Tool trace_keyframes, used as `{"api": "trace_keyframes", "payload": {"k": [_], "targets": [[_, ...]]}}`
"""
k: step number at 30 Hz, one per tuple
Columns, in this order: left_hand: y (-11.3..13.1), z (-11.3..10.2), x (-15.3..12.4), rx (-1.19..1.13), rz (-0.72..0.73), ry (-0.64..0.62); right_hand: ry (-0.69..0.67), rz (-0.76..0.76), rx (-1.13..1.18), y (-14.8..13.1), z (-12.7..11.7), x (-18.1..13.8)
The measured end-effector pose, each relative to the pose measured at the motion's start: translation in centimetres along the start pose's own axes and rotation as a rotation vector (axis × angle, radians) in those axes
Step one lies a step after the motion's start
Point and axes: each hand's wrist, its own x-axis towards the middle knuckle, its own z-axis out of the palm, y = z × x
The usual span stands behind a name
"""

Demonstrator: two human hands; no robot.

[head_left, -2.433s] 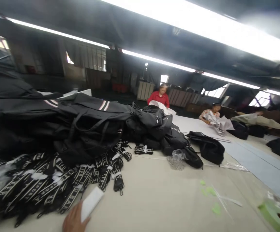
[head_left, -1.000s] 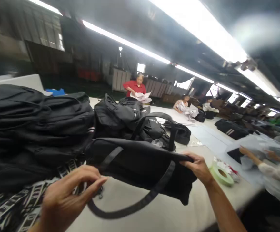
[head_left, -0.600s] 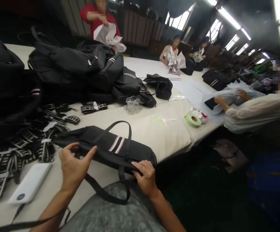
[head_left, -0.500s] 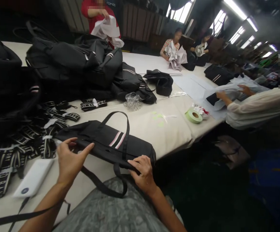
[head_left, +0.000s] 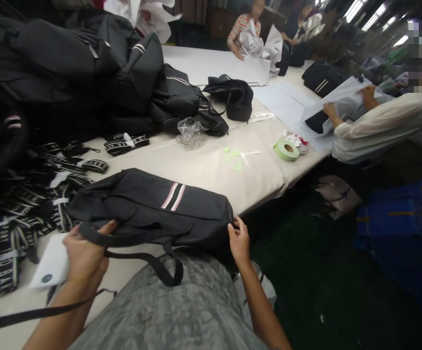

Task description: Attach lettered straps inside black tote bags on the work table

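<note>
A black bag (head_left: 152, 204) with a white, black and pink striped band lies on its side at the table's near edge, close to my body. My left hand (head_left: 87, 253) is closed at the bag's near left side, its fingers partly hidden by the black webbing handle (head_left: 112, 240) that loops over them. At the other end, my right hand (head_left: 239, 240) pinches the bag's right corner between thumb and fingers. A loose black strap (head_left: 152, 262) hangs from the near side of the bag onto my grey patterned clothing.
Black bags (head_left: 87, 63) are piled at the back left. Bundled lettered straps (head_left: 21, 199) and a white power bank (head_left: 52, 262) lie left. Beyond the bag are crumpled clear plastic (head_left: 191, 133) and a green tape roll (head_left: 286, 148). Co-workers handle white paper (head_left: 345, 97) across the table.
The bag's upright handle has folded down toward me over my left hand. My right hand has shifted from the near edge to the bag's right end. The view has tilted downward.
</note>
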Motion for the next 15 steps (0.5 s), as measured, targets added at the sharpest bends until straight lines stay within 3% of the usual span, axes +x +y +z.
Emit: {"api": "trace_keyframes", "payload": {"k": [3,6,9,12,15], "targets": [[-0.2,-0.3,-0.3,-0.098,-0.195,-0.153,-0.017,-0.245,-0.157,-3.8,0.1,0.4],[-0.2,-0.1,-0.4,-0.118,-0.165,-0.251,-0.406,-0.356,0.000,-8.2,2.0,1.3],[0.4,0.4,-1.3,-0.139,-0.108,-0.278,-0.777,-0.404,0.032,-11.8,5.7,2.2],[1.0,0.9,-2.8,-0.138,-0.082,-0.260,-0.992,-0.453,-0.171,-13.8,9.3,3.1],[1.1,0.9,-3.7,-0.111,-0.034,-0.239,-1.084,-0.572,-0.452,-14.8,11.0,3.4]]}}
